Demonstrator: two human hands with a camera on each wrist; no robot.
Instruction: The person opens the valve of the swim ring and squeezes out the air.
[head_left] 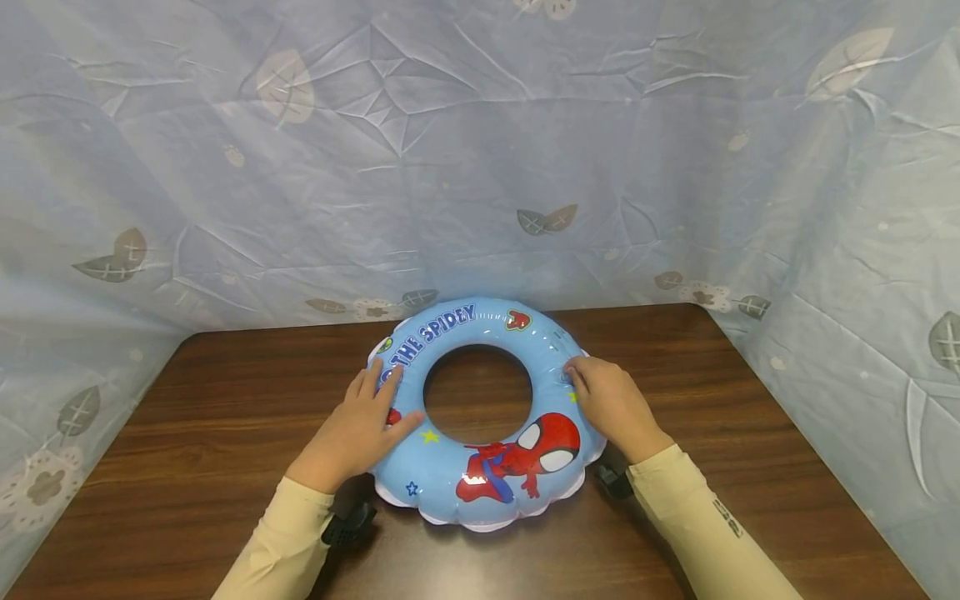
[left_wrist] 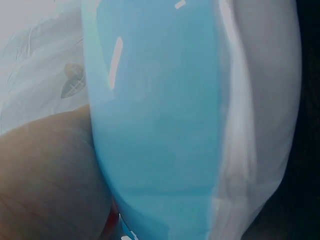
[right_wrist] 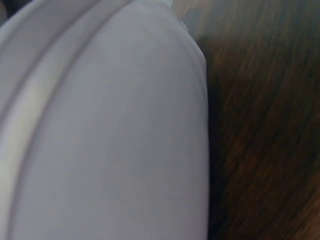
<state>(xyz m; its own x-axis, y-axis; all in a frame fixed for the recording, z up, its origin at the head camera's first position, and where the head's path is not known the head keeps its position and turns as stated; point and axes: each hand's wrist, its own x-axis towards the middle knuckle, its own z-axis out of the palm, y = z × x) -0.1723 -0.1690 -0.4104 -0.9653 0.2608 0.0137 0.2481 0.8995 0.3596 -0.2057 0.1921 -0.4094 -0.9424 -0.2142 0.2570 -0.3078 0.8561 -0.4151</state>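
An inflated light-blue swim ring [head_left: 480,492], printed with a red cartoon figure, stars and lettering, lies on the brown table. Fingers spread, my left hand [head_left: 356,437] rests on its left side. On the opposite side my right hand [head_left: 611,404] has curled fingers, the fingertips pinching at the ring's top near what looks like a small clear valve; the hand partly hides that spot. The left wrist view shows the blue side of the swim ring [left_wrist: 160,120] with part of the left hand [left_wrist: 50,180]. Its pale underside fills much of the right wrist view.
The wood-grain table [head_left: 225,433] extends to both sides of the ring. A pale blue-grey curtain [head_left: 450,167] with leaf prints hangs behind and at the sides. Each wrist carries a dark camera, such as the left wrist camera [head_left: 348,523].
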